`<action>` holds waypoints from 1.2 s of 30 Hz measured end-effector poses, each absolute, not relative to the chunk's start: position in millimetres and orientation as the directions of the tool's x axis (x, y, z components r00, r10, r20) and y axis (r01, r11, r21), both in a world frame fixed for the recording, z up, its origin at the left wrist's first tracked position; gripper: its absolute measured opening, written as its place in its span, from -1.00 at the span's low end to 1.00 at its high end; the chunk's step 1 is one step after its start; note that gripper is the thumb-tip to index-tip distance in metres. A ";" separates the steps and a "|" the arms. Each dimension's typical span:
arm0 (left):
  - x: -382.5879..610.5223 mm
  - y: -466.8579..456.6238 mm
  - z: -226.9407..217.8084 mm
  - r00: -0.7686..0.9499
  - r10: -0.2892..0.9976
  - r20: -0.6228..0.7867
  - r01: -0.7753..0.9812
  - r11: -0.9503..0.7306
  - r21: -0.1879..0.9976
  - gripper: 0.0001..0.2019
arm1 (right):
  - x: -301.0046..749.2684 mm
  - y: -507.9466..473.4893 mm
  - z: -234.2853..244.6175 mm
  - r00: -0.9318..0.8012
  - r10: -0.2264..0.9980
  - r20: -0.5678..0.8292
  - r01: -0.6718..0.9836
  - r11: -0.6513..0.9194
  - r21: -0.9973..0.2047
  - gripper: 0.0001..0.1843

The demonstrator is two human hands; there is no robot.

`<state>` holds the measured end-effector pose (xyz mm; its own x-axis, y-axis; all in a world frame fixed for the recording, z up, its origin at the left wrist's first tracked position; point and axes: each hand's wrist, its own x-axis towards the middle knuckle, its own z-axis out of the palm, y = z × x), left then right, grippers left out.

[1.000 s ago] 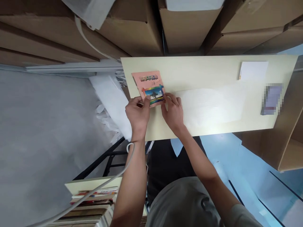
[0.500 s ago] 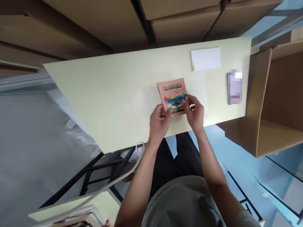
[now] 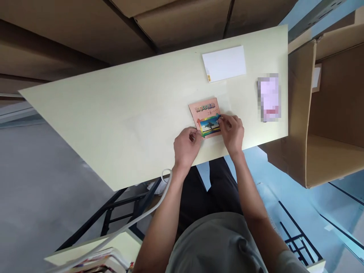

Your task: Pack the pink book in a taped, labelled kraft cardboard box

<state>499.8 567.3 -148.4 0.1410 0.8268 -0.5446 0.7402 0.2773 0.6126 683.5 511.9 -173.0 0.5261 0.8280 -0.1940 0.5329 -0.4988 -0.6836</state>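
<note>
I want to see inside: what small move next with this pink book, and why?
Perhaps ease open the pink book from its right edge: it looks closed, your right hand is there, and your left hand is at the lower left corner.

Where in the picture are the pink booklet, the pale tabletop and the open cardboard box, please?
Pink booklet (image 3: 209, 125), head view: on the tree picture of its front cover.
Pale tabletop (image 3: 113, 121), head view: on a bare part of its surface.
Open cardboard box (image 3: 341, 102), head view: on its inner wall.
</note>
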 end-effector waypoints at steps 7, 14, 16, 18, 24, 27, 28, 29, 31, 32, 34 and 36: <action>500.9 561.2 -155.1 0.152 0.865 -0.478 0.719 0.235 0.654 -0.82 | 698.4 496.6 -167.7 0.670 0.718 -0.188 0.518 -0.633 -0.576 -0.77; 500.8 559.3 -158.6 0.142 0.876 -0.460 0.691 0.245 0.680 -0.81 | 693.7 502.0 -172.4 0.645 0.730 -0.228 0.513 -0.634 -0.579 -0.87; 502.0 558.3 -157.3 0.126 0.878 -0.461 0.692 0.255 0.675 -0.84 | 692.2 502.9 -168.8 0.621 0.760 -0.193 0.543 -0.594 -0.593 -0.85; 504.0 556.3 -156.2 0.102 0.887 -0.451 0.701 0.258 0.665 -0.86 | 689.9 502.2 -163.3 0.609 0.774 -0.174 0.552 -0.571 -0.608 -0.84; 510.2 550.2 -156.7 0.080 0.927 -0.366 0.738 0.192 0.647 -0.79 | 684.0 498.8 -157.1 0.601 0.733 -0.319 0.355 -0.602 -0.716 -0.65; 513.8 552.3 -156.7 0.057 0.943 -0.329 0.751 0.177 0.636 -0.79 | 684.8 498.8 -159.2 0.586 0.740 -0.330 0.326 -0.588 -0.740 -0.67; 516.4 553.9 -155.9 0.058 0.948 -0.312 0.742 0.168 0.649 -0.81 | 684.4 498.8 -159.5 0.586 0.751 -0.306 0.349 -0.574 -0.740 -0.70; 520.1 555.7 -154.8 0.067 0.954 -0.292 0.725 0.155 0.672 -0.84 | 683.4 498.7 -159.5 0.580 0.766 -0.277 0.382 -0.557 -0.737 -0.72; 530.6 559.3 -152.3 0.095 0.962 -0.255 0.673 0.127 0.729 -0.89 | 678.8 497.9 -160.1 0.538 0.811 -0.231 0.460 -0.512 -0.725 -0.69; 537.0 560.8 -151.5 0.097 0.965 -0.245 0.648 0.126 0.752 -0.89 | 675.5 497.2 -161.1 0.505 0.836 -0.214 0.501 -0.486 -0.716 -0.68; 550.0 562.6 -152.7 0.069 0.968 -0.239 0.612 0.148 0.777 -0.83 | 668.3 495.4 -164.9 0.433 0.881 -0.189 0.577 -0.433 -0.693 -0.67; 560.3 563.1 -158.3 0.024 0.972 -0.235 0.596 0.174 0.784 -0.74 | 662.8 493.5 -169.9 0.380 0.909 -0.169 0.635 -0.389 -0.667 -0.67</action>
